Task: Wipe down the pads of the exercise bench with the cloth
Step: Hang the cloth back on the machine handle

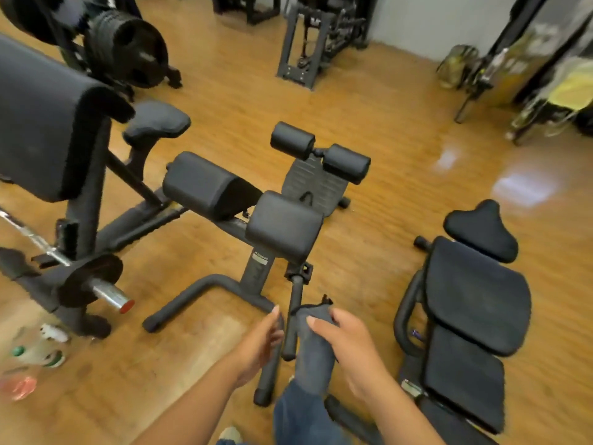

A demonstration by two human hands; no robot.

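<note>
The right hand (349,348) has a pinching grip on the cloth (313,342); best bunch it flat before reaching the near pad (284,226), left hand (261,342) relaxed.

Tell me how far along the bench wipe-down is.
Nothing shows as wiped yet. In hand: the right hand grips the cloth; the left hand is open beside it. Left: the two hip pads and both roller pads, none touched by the cloth.

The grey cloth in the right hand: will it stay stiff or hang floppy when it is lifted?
The grey cloth probably hangs floppy: it droops below the right hand gripping it. It seems light, since one hand carries it. Its soft folds suggest it would bunch, not slide, when pushed.
</note>
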